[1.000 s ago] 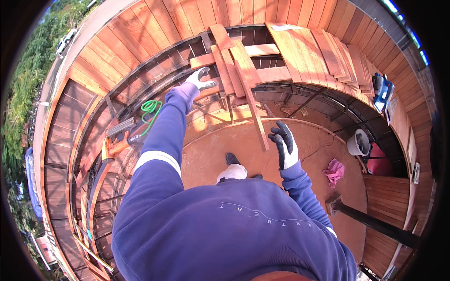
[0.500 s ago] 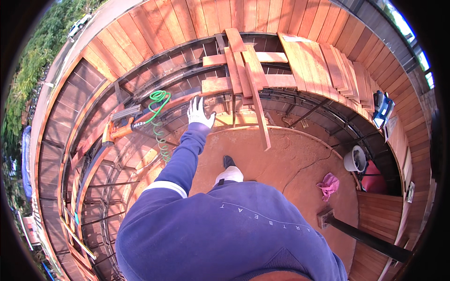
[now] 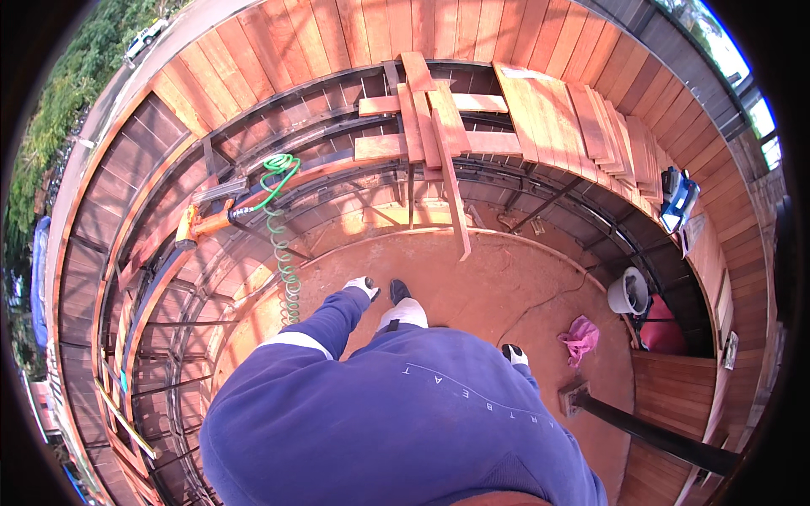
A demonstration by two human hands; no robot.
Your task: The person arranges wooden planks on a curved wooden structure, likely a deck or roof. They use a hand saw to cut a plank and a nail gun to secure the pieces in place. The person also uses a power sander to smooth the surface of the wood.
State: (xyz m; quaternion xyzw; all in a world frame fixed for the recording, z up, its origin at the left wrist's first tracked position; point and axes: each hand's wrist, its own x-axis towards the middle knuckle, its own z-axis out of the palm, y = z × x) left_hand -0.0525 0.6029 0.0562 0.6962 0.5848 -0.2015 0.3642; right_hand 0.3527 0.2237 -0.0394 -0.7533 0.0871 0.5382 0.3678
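My left hand [image 3: 361,287], in a white glove, hangs low over the reddish floor beside my dark shoe [image 3: 398,292]. Its fingers are curled in, and nothing shows in them. On the other side of my body, my right hand [image 3: 514,354] is partly in view, gloved in white and dark, fingers bent; whatever it holds, if anything, is hidden. An orange nail gun [image 3: 209,223] lies on the curved frame at the left, joined to a green coiled air hose [image 3: 280,166]. Ahead, several loose wooden boards [image 3: 423,126] lie crossed over the frame, one jutting toward me.
A curved slatted wooden bench [image 3: 371,34] rings the floor [image 3: 481,291]. Stacked boards [image 3: 603,126] and a blue tool [image 3: 677,198] sit at the right. Below are a grey bucket [image 3: 625,293], a pink cloth [image 3: 580,339] and a black post [image 3: 658,434].
My left hand has dropped from near the frame toward my body, its spread fingers now curled. My right hand has come into view. The whole view has shifted slightly.
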